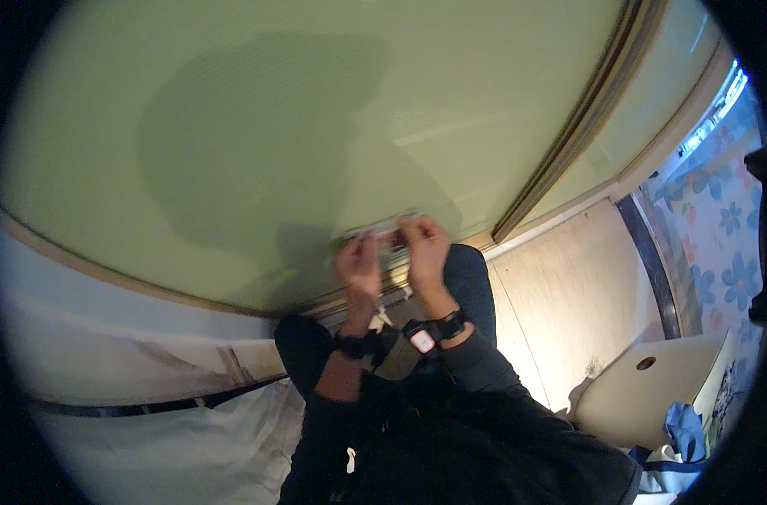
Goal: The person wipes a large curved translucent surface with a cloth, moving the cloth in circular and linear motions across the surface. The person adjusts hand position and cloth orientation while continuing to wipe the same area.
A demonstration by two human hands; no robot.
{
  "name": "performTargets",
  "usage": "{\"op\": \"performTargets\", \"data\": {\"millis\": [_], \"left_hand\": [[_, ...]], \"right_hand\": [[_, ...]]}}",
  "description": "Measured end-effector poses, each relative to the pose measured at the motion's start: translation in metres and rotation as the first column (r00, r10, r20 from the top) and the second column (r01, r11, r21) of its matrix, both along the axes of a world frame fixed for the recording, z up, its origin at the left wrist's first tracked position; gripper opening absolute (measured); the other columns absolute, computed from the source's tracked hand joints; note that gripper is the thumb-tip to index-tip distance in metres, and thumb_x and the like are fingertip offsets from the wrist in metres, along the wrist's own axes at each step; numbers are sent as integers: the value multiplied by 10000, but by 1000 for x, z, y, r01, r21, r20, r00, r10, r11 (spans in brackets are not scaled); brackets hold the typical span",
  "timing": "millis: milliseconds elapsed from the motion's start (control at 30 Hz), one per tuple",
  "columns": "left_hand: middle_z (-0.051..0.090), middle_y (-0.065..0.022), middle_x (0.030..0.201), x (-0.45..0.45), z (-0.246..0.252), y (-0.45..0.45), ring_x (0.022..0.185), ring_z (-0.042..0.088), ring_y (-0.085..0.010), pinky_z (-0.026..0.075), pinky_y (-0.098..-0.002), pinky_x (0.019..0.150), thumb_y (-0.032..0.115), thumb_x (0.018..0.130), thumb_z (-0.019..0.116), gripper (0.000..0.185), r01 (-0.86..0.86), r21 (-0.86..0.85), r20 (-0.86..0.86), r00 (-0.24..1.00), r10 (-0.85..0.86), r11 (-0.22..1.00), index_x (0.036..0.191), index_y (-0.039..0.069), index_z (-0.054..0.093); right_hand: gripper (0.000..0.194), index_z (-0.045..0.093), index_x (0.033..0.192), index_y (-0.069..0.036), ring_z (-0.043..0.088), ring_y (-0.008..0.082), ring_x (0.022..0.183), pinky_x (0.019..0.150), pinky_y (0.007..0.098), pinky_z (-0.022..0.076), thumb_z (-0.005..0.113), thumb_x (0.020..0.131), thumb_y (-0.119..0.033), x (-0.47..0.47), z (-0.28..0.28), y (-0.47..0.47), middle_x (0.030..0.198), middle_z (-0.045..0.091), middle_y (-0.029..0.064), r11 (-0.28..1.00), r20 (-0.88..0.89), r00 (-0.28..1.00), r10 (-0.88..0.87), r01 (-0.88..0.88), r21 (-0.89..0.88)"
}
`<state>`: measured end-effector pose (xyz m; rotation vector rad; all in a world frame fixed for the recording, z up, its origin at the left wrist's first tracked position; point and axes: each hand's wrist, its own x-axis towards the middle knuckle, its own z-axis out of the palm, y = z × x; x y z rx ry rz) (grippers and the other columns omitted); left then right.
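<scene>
Both hands are raised together before a pale green ribbed-glass sliding door panel [282,145]. Between them they hold a thin, light-coloured strip [383,228], blurred, so its kind cannot be told. My left hand [358,259] pinches its left part between thumb and fingers. At its right end, my right hand [424,249] grips it in the same way. A watch with a lit screen [422,341] is on my right wrist, beside a black band. Dark cloth covers both knees, which are bent under the hands.
A wooden door frame post [573,126] rises at the right. Light tiled floor [529,315] lies beyond my right knee, with a cream plastic chair or stool [649,379] and blue cloth [685,432]. Pale sheeting [188,442] spreads at lower left; a flowered curtain [727,252] hangs far right.
</scene>
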<state>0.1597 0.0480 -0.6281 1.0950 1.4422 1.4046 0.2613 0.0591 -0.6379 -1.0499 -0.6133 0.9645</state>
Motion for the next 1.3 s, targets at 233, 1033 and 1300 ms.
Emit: {"op": "performTargets", "data": {"millis": [233,1033,1300], "left_hand": [[618,-38,753,-84,37,-31,690,543,-115,440,-278,661,183,938,591,254,-242,125,237,949,208,962,726,43,591],[627,-156,1213,38,73,-9,1136,596,-220,470,-346,927,291,943,615,569,581,-145,197,810,-552,801,1352,-54,423],[702,-113,1055,-41,81,-41,997,655,-180,494,-300,835,188,964,602,253,451,-58,49,892,-449,891,1131,-1,615]], "right_hand": [[143,625,810,26,621,107,700,634,271,496,654,899,-81,-81,45,-20,750,677,70,922,210,905,371,-385,34],[387,454,1322,-26,405,392,1287,1081,431,319,522,946,-83,63,18,26,1370,420,226,720,533,494,-687,558,412],[584,178,1540,-107,89,418,1465,1168,541,80,377,1015,-269,65,3,58,1592,93,223,662,558,366,-745,507,552]]}}
